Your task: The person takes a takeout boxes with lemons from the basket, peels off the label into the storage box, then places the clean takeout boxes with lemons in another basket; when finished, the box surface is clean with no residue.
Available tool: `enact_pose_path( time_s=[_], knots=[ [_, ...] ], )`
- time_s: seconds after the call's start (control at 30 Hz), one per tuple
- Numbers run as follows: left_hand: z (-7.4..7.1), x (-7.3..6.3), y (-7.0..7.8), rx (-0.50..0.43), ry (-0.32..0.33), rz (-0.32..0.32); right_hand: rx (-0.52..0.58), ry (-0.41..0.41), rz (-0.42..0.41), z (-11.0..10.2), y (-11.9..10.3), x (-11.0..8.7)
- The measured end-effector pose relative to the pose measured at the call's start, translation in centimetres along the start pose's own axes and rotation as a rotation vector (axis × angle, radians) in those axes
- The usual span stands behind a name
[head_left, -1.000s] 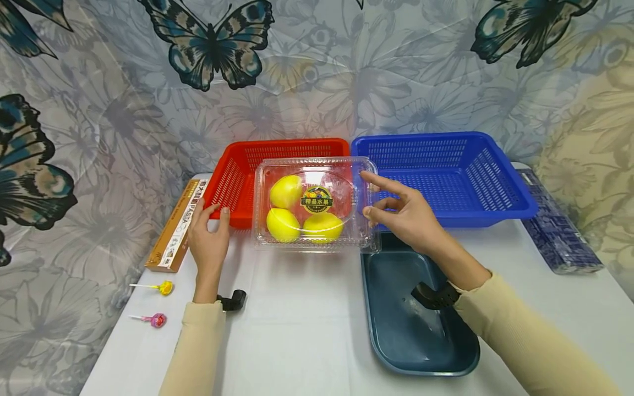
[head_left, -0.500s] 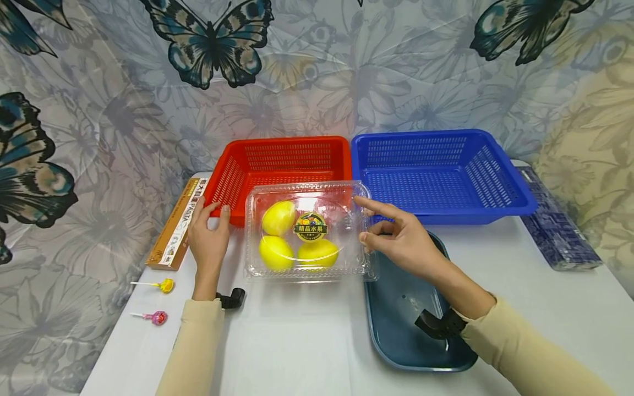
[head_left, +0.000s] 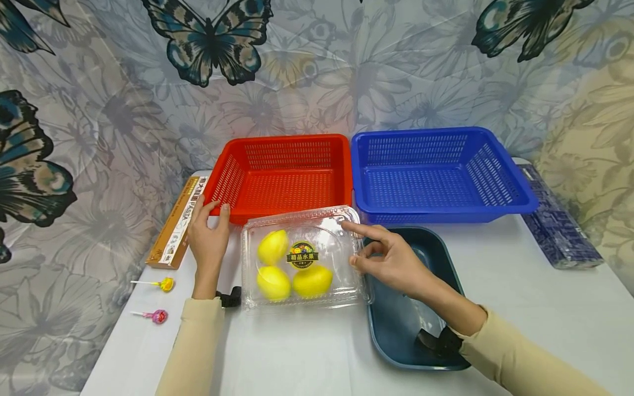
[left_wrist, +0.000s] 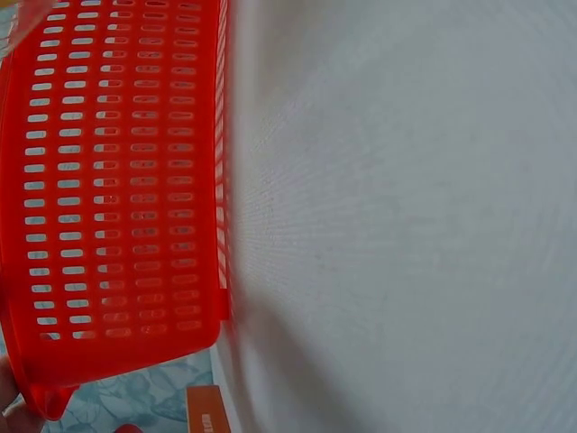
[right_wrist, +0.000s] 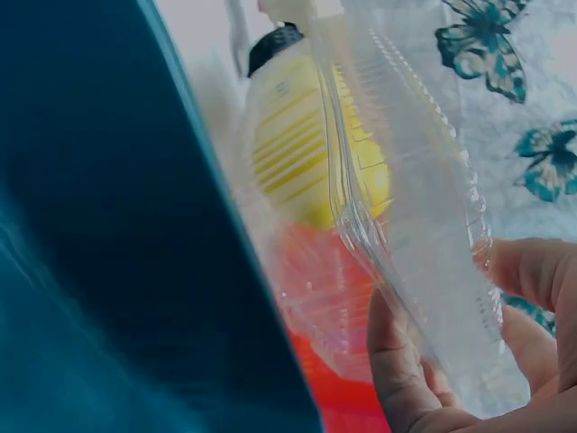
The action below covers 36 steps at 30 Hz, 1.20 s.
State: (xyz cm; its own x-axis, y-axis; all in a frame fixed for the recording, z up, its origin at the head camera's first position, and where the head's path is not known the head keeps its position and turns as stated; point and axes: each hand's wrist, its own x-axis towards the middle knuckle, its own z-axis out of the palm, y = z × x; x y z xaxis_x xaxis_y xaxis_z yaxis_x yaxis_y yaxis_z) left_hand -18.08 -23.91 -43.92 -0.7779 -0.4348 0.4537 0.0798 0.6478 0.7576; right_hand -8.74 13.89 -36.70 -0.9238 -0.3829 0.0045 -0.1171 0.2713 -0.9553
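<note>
A clear plastic clamshell fruit box (head_left: 342, 275) with three yellow lemons (head_left: 273, 283) inside is tilted above the table, in front of the red basket (head_left: 289, 190). A round fruit label (head_left: 302, 254) sits on its lid. My right hand (head_left: 388, 256) pinches the box's right edge between thumb and fingers; the right wrist view shows the fingertips (right_wrist: 392, 338) on the clear rim. At the red basket's near left corner, my left hand (head_left: 208, 236) holds the rim. Only a bit of its fingers (left_wrist: 18, 417) shows in the left wrist view.
A blue basket (head_left: 416, 190) stands right of the red one. Below my right arm lies a dark teal tray (head_left: 396, 330). A pasta box (head_left: 175, 231) and two lollipops (head_left: 159, 316) are at the left; a dark blue patterned pack (head_left: 564, 225) is at the right.
My right hand has brought the fruit box down and toward me, away from over the red basket, tilting it slightly. My left hand stays at the basket corner.
</note>
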Motion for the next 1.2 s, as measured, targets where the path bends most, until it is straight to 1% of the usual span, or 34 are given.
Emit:
enact_pose_path(
  time_s=[0.1, 0.27, 0.33, 0.4, 0.57, 0.8, 1.0, 1.2],
  knots=[
    [0.0, 0.1, 0.0, 0.001, 0.000, -0.003, -0.011, -0.001, 0.018, 0.4, 0.4, 0.1],
    [0.0, 0.0, -0.1, 0.004, -0.013, -0.019, -0.013, -0.007, 0.114, 0.7, 1.1, 0.3],
    [0.1, 0.0, -0.1, 0.001, -0.015, -0.021, -0.009, -0.017, 0.140, 0.7, 1.2, 0.4],
    [0.1, 0.0, -0.1, -0.005, -0.013, -0.018, -0.008, -0.028, 0.147, 0.7, 1.2, 0.5],
    [0.0, 0.0, 0.0, -0.017, -0.006, -0.006, -0.068, -0.062, 0.130, 0.6, 1.0, 0.7],
    [0.1, 0.1, -0.2, -0.021, -0.010, -0.003, -0.265, -0.074, 0.088, 0.7, 0.6, 1.2],
    [0.2, 0.2, -0.3, -0.010, -0.009, -0.001, -0.402, -0.108, 0.031, 1.1, 0.5, 1.5],
    [0.0, 0.1, -0.2, -0.007, -0.014, -0.007, -0.474, -0.130, -0.005, 1.2, 0.5, 1.4]
  ],
)
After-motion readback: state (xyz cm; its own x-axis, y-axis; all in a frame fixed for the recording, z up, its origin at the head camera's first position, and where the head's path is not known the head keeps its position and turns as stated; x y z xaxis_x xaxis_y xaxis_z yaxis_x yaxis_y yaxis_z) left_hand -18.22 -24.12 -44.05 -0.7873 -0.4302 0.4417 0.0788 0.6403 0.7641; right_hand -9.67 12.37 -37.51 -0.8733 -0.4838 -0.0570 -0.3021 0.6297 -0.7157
